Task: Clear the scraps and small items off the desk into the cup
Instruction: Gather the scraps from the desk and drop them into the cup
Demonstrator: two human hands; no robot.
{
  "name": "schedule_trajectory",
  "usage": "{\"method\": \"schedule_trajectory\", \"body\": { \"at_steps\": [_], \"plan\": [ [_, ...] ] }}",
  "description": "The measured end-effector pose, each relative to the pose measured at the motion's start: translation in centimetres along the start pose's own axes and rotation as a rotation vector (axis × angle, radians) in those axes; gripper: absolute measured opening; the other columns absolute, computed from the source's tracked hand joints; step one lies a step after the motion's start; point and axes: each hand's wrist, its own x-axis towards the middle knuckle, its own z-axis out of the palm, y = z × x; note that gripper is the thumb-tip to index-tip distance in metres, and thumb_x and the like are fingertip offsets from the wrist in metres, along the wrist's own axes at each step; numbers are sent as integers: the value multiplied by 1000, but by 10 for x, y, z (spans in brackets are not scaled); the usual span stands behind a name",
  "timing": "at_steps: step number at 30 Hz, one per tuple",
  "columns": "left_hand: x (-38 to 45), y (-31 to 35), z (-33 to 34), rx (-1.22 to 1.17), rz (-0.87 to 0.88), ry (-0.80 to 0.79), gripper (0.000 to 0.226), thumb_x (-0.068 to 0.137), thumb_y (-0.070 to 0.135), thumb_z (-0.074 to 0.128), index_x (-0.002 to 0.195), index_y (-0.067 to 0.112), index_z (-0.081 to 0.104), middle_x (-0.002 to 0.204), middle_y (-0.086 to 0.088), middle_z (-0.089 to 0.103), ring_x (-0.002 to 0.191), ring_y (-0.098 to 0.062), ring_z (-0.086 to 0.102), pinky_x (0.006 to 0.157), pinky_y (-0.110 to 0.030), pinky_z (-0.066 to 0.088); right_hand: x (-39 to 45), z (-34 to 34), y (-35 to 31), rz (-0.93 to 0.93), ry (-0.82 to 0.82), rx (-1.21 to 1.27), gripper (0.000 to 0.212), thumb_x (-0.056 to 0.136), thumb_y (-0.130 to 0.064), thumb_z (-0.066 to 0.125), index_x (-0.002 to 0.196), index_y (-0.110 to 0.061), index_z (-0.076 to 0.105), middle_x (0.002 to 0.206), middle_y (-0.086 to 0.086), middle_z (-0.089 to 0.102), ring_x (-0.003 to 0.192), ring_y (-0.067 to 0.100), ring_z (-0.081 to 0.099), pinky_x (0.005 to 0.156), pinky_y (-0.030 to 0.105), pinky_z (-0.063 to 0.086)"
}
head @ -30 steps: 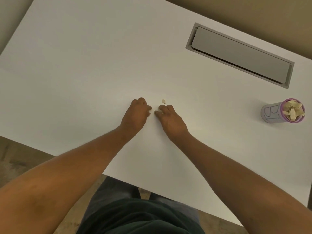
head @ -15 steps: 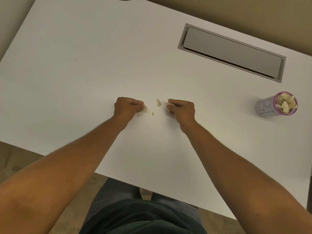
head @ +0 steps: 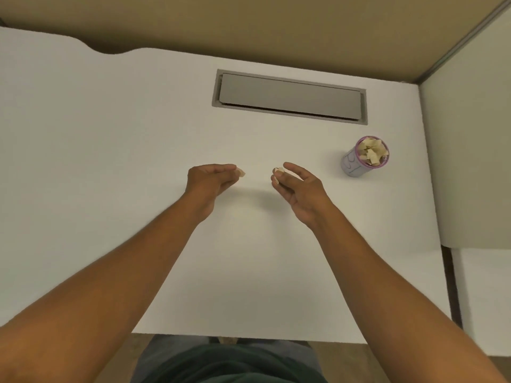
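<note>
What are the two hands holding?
Each pinches a small paper scrap at its fingertips: left hand holds one scrap, right hand holds another.

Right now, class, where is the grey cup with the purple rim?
The grey cup with the purple rim stands on the white desk, right of the right hand.

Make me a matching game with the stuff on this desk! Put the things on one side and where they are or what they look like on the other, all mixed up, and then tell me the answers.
Things:
1. cup
2. left hand
3. right hand
4. grey hatch

Descriptions:
A. pinches a pale scrap, on the side away from the cup
B. set flat into the desk, near its far edge
C. purple rim, stuffed with pale scraps
D. pinches a pale scrap, on the side nearer the cup

Right pairs: 1-C, 2-A, 3-D, 4-B
</note>
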Motion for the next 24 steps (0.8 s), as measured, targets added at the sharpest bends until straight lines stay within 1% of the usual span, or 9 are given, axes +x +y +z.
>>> {"method": "schedule_trajectory", "body": {
  "at_steps": [5,8,11,13,14,17,18,21,24],
  "plan": [
    [5,6,95,43,26,-141,26,82,-3,81,107,-10,73,102,-20,79,104,-28,77,97,-32,60,-12,-50,-56,-151,121,-74,41,84,5,76,122,8,61,109,19,75,98,30,75,90,35,61],
    [4,7,150,95,33,-205,24,81,-4,82,103,-9,75,99,-19,80,101,-26,78,94,-29,61,-16,-77,-91,-278,280,-163,37,80,5,80,114,7,67,101,15,77,95,30,76,86,35,63],
    [6,3,200,169,39,-257,22,78,-4,85,99,-7,77,100,-18,80,97,-25,78,87,-26,62,-6,-106,-119,-457,494,-432,28,73,-5,88,100,-6,78,91,3,77,84,18,76,79,33,64],
    [11,0,230,226,49,-283,21,77,-4,86,97,-4,79,99,-17,80,95,-27,79,84,-27,63,3,-123,-133,-541,592,-627,25,71,-10,89,93,-14,80,90,2,77,83,18,75,78,33,64],
    [15,-2,244,263,60,-291,20,76,-4,86,95,-2,81,97,-15,81,93,-27,79,84,-28,63,8,-129,-139,-570,616,-700,23,71,-11,87,92,-15,80,89,1,77,82,17,74,76,31,63],
    [32,-9,278,399,106,-284,19,73,-1,89,90,6,84,96,-11,81,91,-25,79,86,-35,65,22,-138,-153,-608,615,-854,17,75,-8,84,91,-13,79,84,-1,74,72,6,67,63,13,53],
    [38,-11,286,448,123,-269,19,72,0,90,88,8,84,96,-10,81,91,-25,79,86,-37,65,27,-140,-156,-606,610,-881,17,75,-6,82,90,-13,78,83,-1,73,70,3,65,61,12,51],
    [54,-18,305,562,159,-223,19,70,4,92,83,15,85,93,-5,80,91,-23,78,87,-39,65,42,-147,-157,-589,625,-959,18,75,-3,75,87,-16,75,78,-4,71,70,10,67,65,24,55],
    [66,-21,314,616,173,-199,18,71,5,92,82,17,85,93,-4,80,93,-23,77,89,-41,64,54,-152,-157,-577,611,-1048,15,76,-2,73,84,-15,74,77,-4,70,71,14,68,64,25,57]
  ]
}}
